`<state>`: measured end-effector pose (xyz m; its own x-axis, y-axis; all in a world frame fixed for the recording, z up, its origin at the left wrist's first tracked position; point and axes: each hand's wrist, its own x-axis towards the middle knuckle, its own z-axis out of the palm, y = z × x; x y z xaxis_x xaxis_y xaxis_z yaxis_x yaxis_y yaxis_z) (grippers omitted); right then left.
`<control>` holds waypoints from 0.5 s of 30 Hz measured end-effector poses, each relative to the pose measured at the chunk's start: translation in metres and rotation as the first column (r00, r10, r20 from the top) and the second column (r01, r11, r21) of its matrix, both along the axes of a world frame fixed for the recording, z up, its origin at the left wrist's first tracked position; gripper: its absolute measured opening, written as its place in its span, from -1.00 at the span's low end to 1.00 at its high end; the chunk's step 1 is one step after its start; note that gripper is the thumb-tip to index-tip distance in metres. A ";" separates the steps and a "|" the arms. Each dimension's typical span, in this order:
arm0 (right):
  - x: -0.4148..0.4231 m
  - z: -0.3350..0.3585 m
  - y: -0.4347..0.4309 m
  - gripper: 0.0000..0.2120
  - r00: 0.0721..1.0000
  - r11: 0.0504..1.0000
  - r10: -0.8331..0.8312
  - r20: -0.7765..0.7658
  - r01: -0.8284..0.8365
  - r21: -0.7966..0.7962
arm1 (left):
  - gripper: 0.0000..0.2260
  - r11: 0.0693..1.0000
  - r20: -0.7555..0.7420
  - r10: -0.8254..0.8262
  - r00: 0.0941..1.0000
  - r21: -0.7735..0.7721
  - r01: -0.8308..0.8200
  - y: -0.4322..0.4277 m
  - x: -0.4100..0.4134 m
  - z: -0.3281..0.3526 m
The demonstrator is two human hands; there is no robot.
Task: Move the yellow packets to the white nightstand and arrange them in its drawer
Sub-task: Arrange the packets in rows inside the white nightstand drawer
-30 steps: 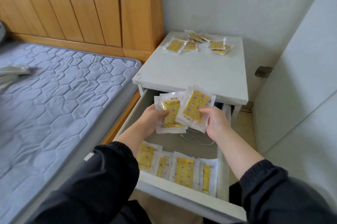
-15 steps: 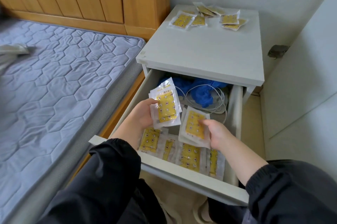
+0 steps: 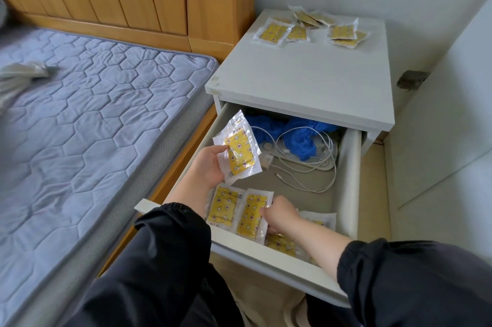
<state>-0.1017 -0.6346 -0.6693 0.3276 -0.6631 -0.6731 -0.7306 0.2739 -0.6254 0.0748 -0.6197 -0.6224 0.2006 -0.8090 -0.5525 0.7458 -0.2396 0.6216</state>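
**Two hands in the drawer, more packets waiting beyond them**

Far to the left of both hands lies the grey quilted mattress [image 3: 93, 127], which has no part in the job. Ahead of the hands stands the white nightstand [image 3: 306, 82]. Its drawer [image 3: 351, 180] is pulled out beneath them, so both hands work inside it. Beyond the hands, at the drawer's back, a blue cloth [image 3: 300, 137] is bunched up, with a white cable [image 3: 306, 167] looping forward from it towards the right hand.

The hands are apart. The left hand [image 3: 210, 164] is raised over the drawer's left side, thumb and fingers clamped on a small stack [image 3: 239, 151] of yellow packets, fanned and tilted. The right hand [image 3: 282, 216] is low by the front wall and pinches the edge of a single packet [image 3: 251, 216], which lies just beside a laid packet [image 3: 225, 207] near the left forearm. More packets show partly under the right wrist. Well beyond both hands, at the rear of the nightstand top, loose packets [image 3: 274, 32] lie scattered.

The likeliest slip is the fanned stack: the wrappers look slick, and a loosened thumb could let them slide onto the row. The right wrist could also drag the packets beneath it askew when it lifts away. A row growing backward could snag the cable.
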 end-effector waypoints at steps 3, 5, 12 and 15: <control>-0.001 0.007 0.001 -0.85 0.958 0.944 0.229 -0.172 -0.261 -0.201 | -0.69 1.000 0.005 -0.014 1.000 0.017 0.014 0.000 -0.001 -0.001; -0.002 0.012 0.002 -0.81 0.913 0.878 0.299 -0.278 -0.377 -0.296 | -0.69 1.000 -0.006 -0.003 1.000 0.031 0.003 0.000 0.000 0.000; -0.007 0.012 0.001 -0.71 0.830 0.756 0.392 -0.397 -0.536 -0.375 | -0.67 0.993 0.014 0.000 1.000 0.122 -0.001 -0.002 -0.001 0.000; -0.014 0.018 -0.006 -0.69 0.889 0.783 0.319 -0.328 -0.443 -0.437 | -0.64 0.990 0.041 -0.010 0.999 0.140 0.005 -0.004 0.001 -0.003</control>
<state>-0.1155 -0.6409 -0.6509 0.5057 -0.7739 -0.3812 -0.8441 -0.3528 -0.4037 0.0761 -0.6238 -0.6253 0.2202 -0.7256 -0.6519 0.7177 -0.3321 0.6120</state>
